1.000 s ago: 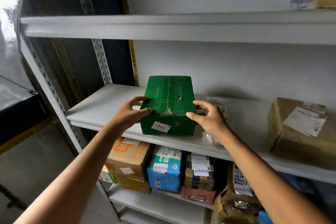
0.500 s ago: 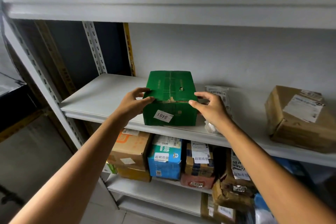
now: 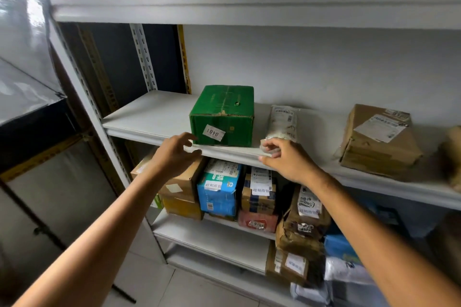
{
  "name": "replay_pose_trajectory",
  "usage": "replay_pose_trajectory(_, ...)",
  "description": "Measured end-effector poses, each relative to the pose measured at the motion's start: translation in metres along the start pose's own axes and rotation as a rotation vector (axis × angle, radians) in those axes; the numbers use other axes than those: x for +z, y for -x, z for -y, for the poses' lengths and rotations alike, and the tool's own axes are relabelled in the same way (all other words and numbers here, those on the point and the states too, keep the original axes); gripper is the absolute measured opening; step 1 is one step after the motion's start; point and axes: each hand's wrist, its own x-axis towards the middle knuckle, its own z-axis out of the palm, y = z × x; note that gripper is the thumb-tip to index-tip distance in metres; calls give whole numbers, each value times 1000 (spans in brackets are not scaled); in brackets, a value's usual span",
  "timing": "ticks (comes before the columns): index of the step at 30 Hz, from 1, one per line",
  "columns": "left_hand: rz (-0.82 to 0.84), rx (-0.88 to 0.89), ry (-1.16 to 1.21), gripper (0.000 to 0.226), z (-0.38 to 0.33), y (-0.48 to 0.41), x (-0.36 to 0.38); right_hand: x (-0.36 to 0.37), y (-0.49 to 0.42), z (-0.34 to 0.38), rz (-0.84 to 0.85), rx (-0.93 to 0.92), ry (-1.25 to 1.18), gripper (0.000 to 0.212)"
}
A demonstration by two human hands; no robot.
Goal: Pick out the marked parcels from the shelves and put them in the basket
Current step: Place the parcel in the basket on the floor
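Shelf [image 3: 149,117]: carried the green box [image 3: 222,114] at its front edge.
Green box: we had gripped both sides a moment earlier, then let go. We judged it checked, not picked.
Left hand [image 3: 174,154]: empty, fingers loose, just below the box's left corner.
Right hand [image 3: 287,159]: empty, relaxed, at the box's lower right.
Label [image 3: 213,132]: faced us.

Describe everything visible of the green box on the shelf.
The green box is closed corrugated cardboard, its top seam taped and torn, with a small hole beside it. A white label reading 0401 sits askew on the front face. The box stands upright on the white shelf near the front edge, apart from the white bag to its right. Neither hand grips it: the left hand has fingertips by its lower left corner, and the right hand is off to its right.
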Motion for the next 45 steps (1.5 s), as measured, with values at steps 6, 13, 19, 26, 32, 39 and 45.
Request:
replay_pose_trajectory(6, 29, 64, -339, 37, -40, 85, 38, -22, 82, -42, 123, 3, 167, 53)
replay_pose_trajectory(13, 180, 30, -417, 45, -88, 151, 91, -58, 162, -103, 168, 45, 270, 48)
replay_pose_trajectory(19, 273, 103, -432, 37, -116, 164, 137, -65, 197, -145, 185, 124, 292, 49)
replay_pose_trajectory(26, 392, 227, -371, 42, -124, 144, 195, -68, 222, -186, 121, 317, 279, 48)
replay_pose_trajectory(32, 516, 378, -326, 44, -161, 123, 254, -91, 255, -218, 9, 499, 303, 46)
replay_pose_trajectory(39, 620, 512, -345, 44, -230, 128, 318, -140, 314, -266, -69, 705, 278, 52)
replay_pose_trajectory(45, 678, 565, -330, 48, -308, 147, 378, -180, 360, -314, -123, 749, 280, 44)
